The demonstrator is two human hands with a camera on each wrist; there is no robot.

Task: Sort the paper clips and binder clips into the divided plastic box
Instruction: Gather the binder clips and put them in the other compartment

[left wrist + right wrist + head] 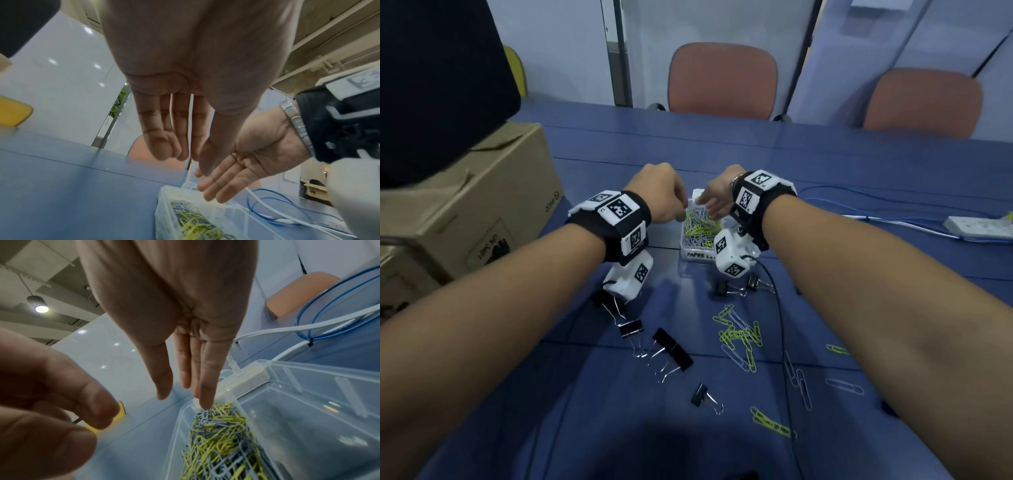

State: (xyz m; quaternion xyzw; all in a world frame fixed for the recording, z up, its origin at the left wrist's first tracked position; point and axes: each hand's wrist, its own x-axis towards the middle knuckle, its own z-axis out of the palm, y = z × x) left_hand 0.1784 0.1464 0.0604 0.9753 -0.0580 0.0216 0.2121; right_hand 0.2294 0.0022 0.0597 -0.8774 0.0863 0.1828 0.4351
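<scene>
The clear divided plastic box (pixel 688 255) stands mid-table. Its left compartment holds a heap of yellow and grey paper clips (pixel 218 434); the right compartment (pixel 308 418) looks bare. Both hands hover over the box. My left hand (pixel 185 157) has straight fingers and holds nothing. My right hand (pixel 185 394) points straight fingers down, one fingertip (pixel 205 405) at the top of the heap. Several black binder clips (pixel 673 349) and loose paper clips (pixel 739 335) lie on the blue table nearer me.
A cardboard box (pixel 482 212) sits at the left. A white power strip (pixel 979 226) and a blue cable (pixel 859 195) lie at the right. The right wrist camera's black wire (pixel 779 325) crosses the loose clips. Two chairs (pixel 722 78) stand behind the table.
</scene>
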